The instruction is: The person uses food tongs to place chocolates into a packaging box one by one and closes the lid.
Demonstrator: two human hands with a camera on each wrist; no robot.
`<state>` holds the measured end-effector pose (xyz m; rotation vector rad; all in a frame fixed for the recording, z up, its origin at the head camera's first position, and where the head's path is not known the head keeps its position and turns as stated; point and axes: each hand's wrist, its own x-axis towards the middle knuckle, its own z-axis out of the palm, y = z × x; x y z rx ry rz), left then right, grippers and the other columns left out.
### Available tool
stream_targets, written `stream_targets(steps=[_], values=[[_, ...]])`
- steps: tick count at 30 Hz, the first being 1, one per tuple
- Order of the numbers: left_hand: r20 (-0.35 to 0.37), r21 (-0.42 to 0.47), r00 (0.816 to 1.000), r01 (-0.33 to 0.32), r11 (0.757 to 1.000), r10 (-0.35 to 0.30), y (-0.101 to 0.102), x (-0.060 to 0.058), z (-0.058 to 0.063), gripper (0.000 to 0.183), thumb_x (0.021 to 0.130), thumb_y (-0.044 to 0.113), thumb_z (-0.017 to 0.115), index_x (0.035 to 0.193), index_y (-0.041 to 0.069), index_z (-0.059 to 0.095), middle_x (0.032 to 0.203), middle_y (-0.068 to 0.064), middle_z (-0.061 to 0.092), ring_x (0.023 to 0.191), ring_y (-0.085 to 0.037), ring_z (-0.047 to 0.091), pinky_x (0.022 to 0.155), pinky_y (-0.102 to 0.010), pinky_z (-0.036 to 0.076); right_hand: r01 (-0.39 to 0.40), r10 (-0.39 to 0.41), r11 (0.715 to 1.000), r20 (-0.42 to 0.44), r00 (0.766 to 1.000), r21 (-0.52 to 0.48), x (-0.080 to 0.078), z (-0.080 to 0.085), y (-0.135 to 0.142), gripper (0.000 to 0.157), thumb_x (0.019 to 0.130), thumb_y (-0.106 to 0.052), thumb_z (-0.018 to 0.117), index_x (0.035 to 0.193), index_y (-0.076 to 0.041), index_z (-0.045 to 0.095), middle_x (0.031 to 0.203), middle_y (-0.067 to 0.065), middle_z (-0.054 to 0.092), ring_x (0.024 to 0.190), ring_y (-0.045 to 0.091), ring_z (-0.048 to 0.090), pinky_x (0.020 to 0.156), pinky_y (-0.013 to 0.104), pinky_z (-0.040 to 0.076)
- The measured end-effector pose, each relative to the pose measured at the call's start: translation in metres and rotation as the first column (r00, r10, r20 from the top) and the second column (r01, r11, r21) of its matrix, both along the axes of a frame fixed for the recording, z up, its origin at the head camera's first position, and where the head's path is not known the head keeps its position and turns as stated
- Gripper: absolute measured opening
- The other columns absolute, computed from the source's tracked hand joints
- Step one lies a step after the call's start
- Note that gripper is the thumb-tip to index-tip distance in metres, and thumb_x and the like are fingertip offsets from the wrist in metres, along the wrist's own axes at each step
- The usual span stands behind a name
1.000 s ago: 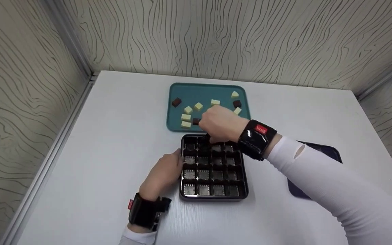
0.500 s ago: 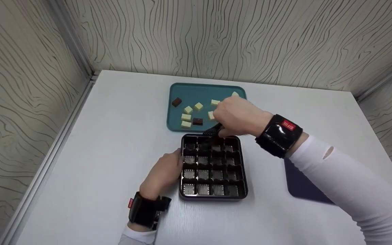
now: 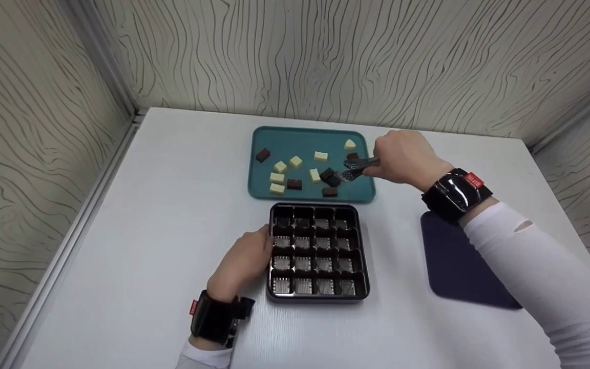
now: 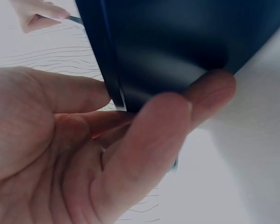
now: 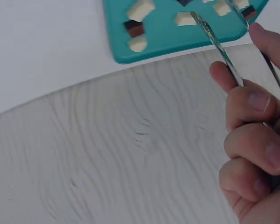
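The left hand (image 3: 241, 261) has its fingers holding the left side of the black box (image 3: 318, 299). Behind the box, the right hand (image 3: 407, 158) has its fingers wrapped around tongs (image 3: 362, 163), reaching over a green tray (image 3: 295, 136) with brown and white blocks (image 3: 320, 156).

**Reader:** From where does the head view look?

**Author:** From above the table (image 3: 172, 205), forward and down, well back, taking in the left hand (image 3: 244, 259), right hand (image 3: 405, 156), black box (image 3: 318, 300) and teal tray (image 3: 295, 138).

**Reader:** And the wrist views?

**Author:** Each lies close to its hand. With the head view, the left shares the black box; the right shares the teal tray (inverted, patterned wall (image 5: 121, 140) beneath).
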<state>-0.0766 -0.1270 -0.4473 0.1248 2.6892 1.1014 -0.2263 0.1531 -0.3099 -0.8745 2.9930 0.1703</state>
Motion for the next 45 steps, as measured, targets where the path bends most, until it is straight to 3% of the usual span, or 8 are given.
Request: stream_targets(steps=[5,12,15,25,32,45], values=[[0.003,-0.005,1.000,-0.004,1.000,0.004,-0.001,-0.001,-0.001,0.037,0.109,0.013,0.043,0.136,-0.004,0.061,0.105,-0.025,0.075,0.091,-0.033,0.072,0.084,-0.054,0.060,0.074,-0.074,0.997,0.020,0.997,0.003,-0.008,-0.013,0.007,0.043,0.087,-0.037,0.082,0.061,-0.007,0.063,0.057,-0.005,0.043,0.057,0.014,0.040,0.048,0.028,0.034],[-0.002,-0.004,1.000,0.000,1.000,0.000,-0.001,-0.001,-0.002,0.035,0.110,0.014,0.043,0.133,-0.003,0.062,0.105,-0.025,0.075,0.094,-0.035,0.073,0.086,-0.054,0.060,0.108,-0.107,0.994,0.050,0.993,-0.009,-0.014,-0.031,0.003,0.057,0.090,-0.037,0.079,0.057,-0.016,0.037,0.056,-0.008,0.029,0.054,0.012,0.032,0.047,0.026,0.027],[-0.008,-0.003,1.000,0.008,1.000,-0.008,-0.001,-0.001,-0.001,0.037,0.110,0.014,0.043,0.136,-0.005,0.060,0.107,-0.026,0.075,0.097,-0.037,0.074,0.087,-0.055,0.060,0.110,-0.109,0.994,0.047,0.993,-0.014,-0.016,-0.036,-0.001,0.059,0.090,-0.037,0.078,0.059,-0.018,0.033,0.057,-0.008,0.027,0.055,0.012,0.030,0.047,0.026,0.025],[-0.018,-0.009,1.000,0.006,1.000,-0.006,0.000,0.001,0.001,0.035,0.110,0.014,0.042,0.131,-0.005,0.062,0.106,-0.027,0.075,0.098,-0.039,0.075,0.088,-0.056,0.060,0.109,-0.109,0.994,0.051,0.993,0.001,-0.016,-0.049,-0.010,0.064,0.090,-0.044,0.079,0.057,-0.016,0.032,0.057,-0.006,0.030,0.055,0.014,0.035,0.048,0.027,0.031],[-0.005,-0.005,1.000,-0.003,1.000,0.003,-0.001,0.001,0.000,0.036,0.109,0.014,0.043,0.134,-0.004,0.062,0.100,-0.023,0.075,0.084,-0.030,0.070,0.078,-0.050,0.059,0.128,-0.127,0.992,0.080,0.989,-0.009,-0.021,-0.057,-0.008,0.059,0.089,-0.040,0.081,0.058,-0.015,0.038,0.058,-0.005,0.033,0.056,0.014,0.035,0.049,0.027,0.029],[-0.007,0.002,1.000,0.004,1.000,-0.004,-0.001,0.000,-0.002,0.039,0.109,0.013,0.043,0.139,-0.006,0.060,0.088,-0.018,0.072,0.072,-0.023,0.063,0.069,-0.042,0.056,0.121,-0.120,0.993,0.099,0.988,-0.003,-0.025,-0.058,-0.004,0.062,0.090,-0.039,0.079,0.058,-0.017,0.031,0.059,-0.006,0.029,0.057,0.013,0.034,0.050,0.028,0.031]])
